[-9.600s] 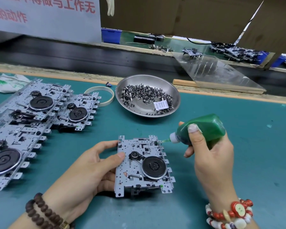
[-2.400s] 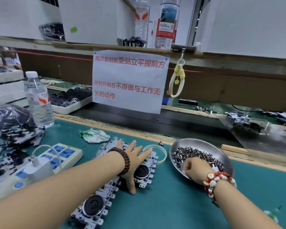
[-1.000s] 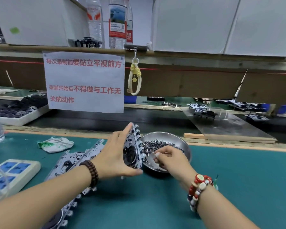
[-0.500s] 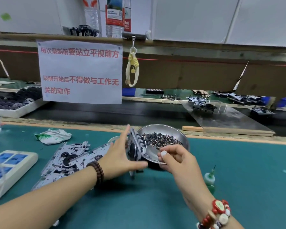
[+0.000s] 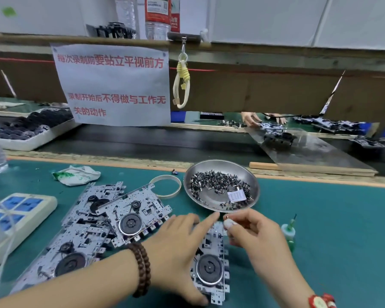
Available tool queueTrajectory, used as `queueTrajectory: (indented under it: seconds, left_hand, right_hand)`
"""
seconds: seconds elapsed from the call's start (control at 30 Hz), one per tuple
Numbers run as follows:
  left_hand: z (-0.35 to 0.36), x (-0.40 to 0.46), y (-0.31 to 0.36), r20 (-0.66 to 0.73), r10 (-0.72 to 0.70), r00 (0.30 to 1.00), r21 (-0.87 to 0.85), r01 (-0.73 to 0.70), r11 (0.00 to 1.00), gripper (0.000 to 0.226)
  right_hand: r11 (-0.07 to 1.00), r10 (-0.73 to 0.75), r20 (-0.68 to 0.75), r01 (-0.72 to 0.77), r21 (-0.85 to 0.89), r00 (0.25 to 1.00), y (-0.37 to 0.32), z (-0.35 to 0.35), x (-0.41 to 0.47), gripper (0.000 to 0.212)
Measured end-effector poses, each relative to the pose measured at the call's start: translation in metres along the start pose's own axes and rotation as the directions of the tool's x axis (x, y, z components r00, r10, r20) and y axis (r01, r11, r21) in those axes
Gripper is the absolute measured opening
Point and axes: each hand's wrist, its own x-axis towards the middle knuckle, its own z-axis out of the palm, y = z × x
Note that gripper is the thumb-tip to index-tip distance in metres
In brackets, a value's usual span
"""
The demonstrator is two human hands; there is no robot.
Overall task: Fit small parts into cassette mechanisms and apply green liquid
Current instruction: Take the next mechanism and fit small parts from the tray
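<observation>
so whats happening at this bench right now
A person is assembling cassette mechanisms on a green mat. Their left hand rests on and steadies one cassette mechanism lying flat in front of them, while the right hand pinches a small metal part just above its top edge, not yet fitted. The steel dish of parts sits just behind, the green liquid bottle stands untouched to the right, and more mechanisms are stacked on the left.

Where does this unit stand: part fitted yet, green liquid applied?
Done: a mechanism lies flat under the left hand, pulled from the stack. In hand: the right hand pinches a small part above it, not yet seated. Left: fitting it, then the green bottle, standing untouched nearby.
</observation>
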Motion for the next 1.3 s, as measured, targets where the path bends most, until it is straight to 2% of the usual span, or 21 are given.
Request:
queueTrajectory:
  seconds: [0.07,0.17,0.3,0.53,0.67,0.73,0.87,1.03,1.1,1.2,1.3]
  left_hand:
    - [0.004,0.000,0.005,0.054,-0.051,0.997,-0.090,0.056,0.994,0.133]
    - [0.006,0.000,0.009,0.049,-0.101,0.994,-0.189,0.108,0.976,0.134]
    - [0.009,-0.003,0.015,0.063,-0.137,0.989,-0.215,0.148,0.965,0.134]
    - [0.011,-0.008,0.019,0.078,-0.172,0.982,-0.230,0.185,0.955,0.132]
    - [0.006,-0.007,0.016,0.111,-0.171,0.979,-0.319,0.198,0.927,0.128]
    - [0.004,-0.003,0.013,0.048,-0.190,0.981,-0.384,0.193,0.903,0.117]
    - [0.007,0.009,0.009,-0.153,-0.291,0.944,-0.485,0.185,0.855,0.072]
    - [0.013,0.025,0.008,-0.266,-0.370,0.890,-0.612,0.141,0.779,0.020]
    - [0.015,0.028,0.008,-0.283,-0.391,0.876,-0.674,0.109,0.731,0.016]
    - [0.017,0.027,0.007,-0.305,-0.357,0.883,-0.660,0.074,0.748,0.018]
    - [0.015,0.026,0.005,-0.318,-0.301,0.899,-0.650,0.025,0.760,0.017]
  right_hand:
    - [0.995,0.035,0.002,-0.035,-0.091,0.999,0.007,-0.004,-0.006,0.019]
    - [0.981,0.065,-0.030,-0.070,-0.182,0.997,0.013,-0.008,-0.009,0.019]
    - [0.956,0.004,-0.066,-0.023,-0.292,0.998,0.014,-0.005,-0.010,0.021]
    - [0.950,0.054,-0.090,-0.079,-0.304,0.994,0.021,0.001,-0.006,0.020]
    - [0.946,0.033,-0.057,-0.049,-0.320,0.998,0.019,0.002,-0.003,0.022]
    - [0.939,0.015,-0.049,-0.031,-0.341,0.999,0.018,0.003,-0.001,0.025]
    - [0.927,-0.026,-0.021,0.016,-0.376,0.999,0.018,0.006,-0.001,0.024]
    - [0.914,-0.031,-0.010,0.024,-0.404,0.999,0.016,0.010,0.003,0.022]
    - [0.922,0.005,-0.030,-0.016,-0.387,1.000,0.018,0.011,0.003,0.024]
    - [0.943,0.073,-0.073,-0.093,-0.320,0.995,0.021,0.010,0.004,0.018]
    - [0.952,0.077,-0.069,-0.093,-0.292,0.995,0.021,0.010,0.004,0.016]
